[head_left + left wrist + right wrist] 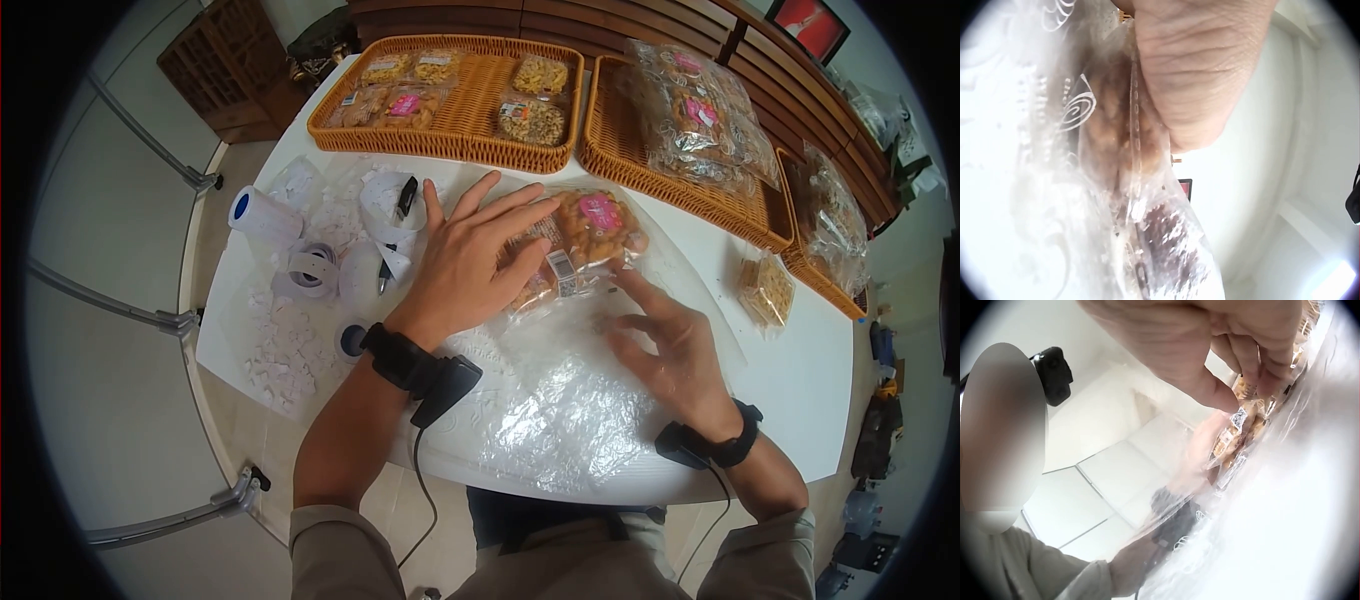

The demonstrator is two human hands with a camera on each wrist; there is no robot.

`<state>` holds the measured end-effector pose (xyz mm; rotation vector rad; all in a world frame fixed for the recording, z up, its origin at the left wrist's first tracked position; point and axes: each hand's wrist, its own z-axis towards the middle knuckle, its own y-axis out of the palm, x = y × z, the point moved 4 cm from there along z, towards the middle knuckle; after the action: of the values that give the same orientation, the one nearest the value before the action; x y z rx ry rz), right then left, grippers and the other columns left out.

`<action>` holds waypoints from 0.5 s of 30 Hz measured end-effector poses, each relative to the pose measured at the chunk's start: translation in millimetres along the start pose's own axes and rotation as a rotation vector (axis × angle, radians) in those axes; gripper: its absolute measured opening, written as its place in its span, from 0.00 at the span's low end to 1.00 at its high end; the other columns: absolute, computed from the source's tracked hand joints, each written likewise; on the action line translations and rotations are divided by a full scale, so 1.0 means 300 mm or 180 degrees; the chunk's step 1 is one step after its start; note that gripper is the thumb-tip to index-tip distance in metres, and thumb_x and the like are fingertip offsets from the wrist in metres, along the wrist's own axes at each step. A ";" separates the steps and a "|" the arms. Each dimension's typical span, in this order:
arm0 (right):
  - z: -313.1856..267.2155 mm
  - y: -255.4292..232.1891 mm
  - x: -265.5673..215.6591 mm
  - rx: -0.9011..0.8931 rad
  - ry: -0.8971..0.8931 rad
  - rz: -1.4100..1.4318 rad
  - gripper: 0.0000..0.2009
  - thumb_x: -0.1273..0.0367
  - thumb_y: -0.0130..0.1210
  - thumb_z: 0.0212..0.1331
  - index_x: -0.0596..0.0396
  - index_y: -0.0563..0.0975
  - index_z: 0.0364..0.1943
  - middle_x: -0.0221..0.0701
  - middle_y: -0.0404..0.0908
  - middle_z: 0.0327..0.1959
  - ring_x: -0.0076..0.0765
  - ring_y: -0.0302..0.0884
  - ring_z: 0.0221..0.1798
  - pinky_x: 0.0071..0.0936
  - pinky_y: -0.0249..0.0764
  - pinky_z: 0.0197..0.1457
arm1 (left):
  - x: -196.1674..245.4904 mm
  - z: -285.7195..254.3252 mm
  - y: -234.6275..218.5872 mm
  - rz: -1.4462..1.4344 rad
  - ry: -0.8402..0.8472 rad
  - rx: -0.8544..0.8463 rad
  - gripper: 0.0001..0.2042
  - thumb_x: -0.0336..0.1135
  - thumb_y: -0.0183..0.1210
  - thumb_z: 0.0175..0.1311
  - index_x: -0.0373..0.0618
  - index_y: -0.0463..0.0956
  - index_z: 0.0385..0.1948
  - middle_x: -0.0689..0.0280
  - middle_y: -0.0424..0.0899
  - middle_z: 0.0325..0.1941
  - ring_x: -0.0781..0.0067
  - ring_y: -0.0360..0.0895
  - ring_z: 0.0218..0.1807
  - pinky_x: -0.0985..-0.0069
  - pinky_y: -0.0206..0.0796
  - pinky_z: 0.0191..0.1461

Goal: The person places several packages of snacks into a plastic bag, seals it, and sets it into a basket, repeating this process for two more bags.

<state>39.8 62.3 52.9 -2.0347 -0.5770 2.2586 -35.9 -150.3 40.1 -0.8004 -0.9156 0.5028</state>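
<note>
A clear plastic bag (pixel 580 415) with white swirl print lies flat across the table, its loose film spread toward the person. Packs of golden-brown snacks sit at its far end; one snack pack (pixel 625 240) bears a pink label, and a barcode sticker (pixel 562 270) shows beside it. With fingers spread, the left hand (pixel 475 255) rests over the left side of these packs, partly hiding them. The right hand (pixel 670 350) is at their near right side, its index finger extended to the pack edge, its thumb (pixel 1219 394) apart from that finger.
Wicker baskets with packaged snacks line the far side: a left basket (pixel 455 150), a middle basket (pixel 690 185) piled with bags, and a right basket (pixel 805 265). A small snack pack (pixel 767 290) lies at right. Label rolls (pixel 268 215), paper scraps (pixel 280 345) and a black-handled cutter (pixel 407 197) lie left.
</note>
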 end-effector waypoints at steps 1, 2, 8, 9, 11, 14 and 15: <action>-0.009 -0.004 -0.002 -0.0011 -0.0053 -0.0100 0.30 0.81 0.56 0.60 0.63 0.66 0.69 0.40 0.74 0.65 0.26 0.76 0.55 0.24 0.75 0.58 | 0.000 0.000 0.000 0.0006 0.0009 0.0004 0.18 0.41 0.56 0.69 0.56 0.78 0.60 0.67 0.73 0.70 0.49 0.56 0.76 0.26 0.19 0.72; -0.018 -0.009 0.001 -0.0038 0.0127 0.0004 0.30 0.81 0.56 0.60 0.63 0.65 0.69 0.41 0.73 0.65 0.27 0.75 0.56 0.24 0.75 0.59 | 0.000 -0.001 0.000 0.0009 0.0018 0.0005 0.18 0.41 0.56 0.69 0.57 0.78 0.59 0.67 0.73 0.70 0.49 0.56 0.76 0.26 0.19 0.72; -0.039 -0.033 0.006 -0.0079 0.0784 0.0494 0.31 0.79 0.56 0.62 0.65 0.61 0.71 0.43 0.71 0.67 0.31 0.70 0.64 0.28 0.71 0.64 | 0.003 -0.003 0.004 0.0053 0.0138 -0.0010 0.16 0.41 0.56 0.69 0.58 0.81 0.56 0.67 0.73 0.69 0.50 0.57 0.76 0.26 0.20 0.72; -0.036 -0.033 0.015 -0.0045 0.0763 0.0574 0.31 0.79 0.56 0.63 0.66 0.60 0.71 0.43 0.70 0.67 0.32 0.69 0.65 0.28 0.70 0.65 | 0.005 -0.003 0.002 0.0009 0.0138 -0.0014 0.15 0.40 0.57 0.68 0.58 0.82 0.55 0.67 0.74 0.69 0.50 0.57 0.76 0.26 0.20 0.72; -0.029 -0.030 0.023 -0.0002 0.0709 0.0698 0.32 0.79 0.56 0.64 0.66 0.59 0.72 0.43 0.69 0.67 0.34 0.67 0.68 0.29 0.68 0.68 | 0.013 -0.003 -0.003 0.0020 0.0149 -0.0050 0.16 0.39 0.57 0.68 0.58 0.81 0.56 0.67 0.73 0.69 0.51 0.57 0.76 0.26 0.20 0.72; -0.009 -0.021 0.031 -0.0009 0.0636 0.0866 0.33 0.79 0.56 0.64 0.65 0.57 0.73 0.42 0.66 0.70 0.36 0.62 0.72 0.31 0.64 0.71 | 0.019 -0.003 -0.006 0.0038 0.0222 -0.0042 0.16 0.38 0.57 0.67 0.59 0.81 0.57 0.67 0.73 0.69 0.51 0.58 0.76 0.26 0.21 0.72; -0.002 -0.018 0.039 -0.0030 0.0635 0.0948 0.33 0.79 0.56 0.64 0.65 0.56 0.73 0.41 0.65 0.71 0.37 0.61 0.74 0.32 0.63 0.72 | 0.022 -0.003 -0.005 0.0040 0.0257 -0.0035 0.17 0.38 0.57 0.67 0.59 0.81 0.57 0.66 0.73 0.70 0.51 0.58 0.76 0.26 0.21 0.72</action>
<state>37.7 70.8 43.5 -2.4564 -0.2866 2.1554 -31.6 -147.0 44.4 -0.8312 -0.8397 0.4735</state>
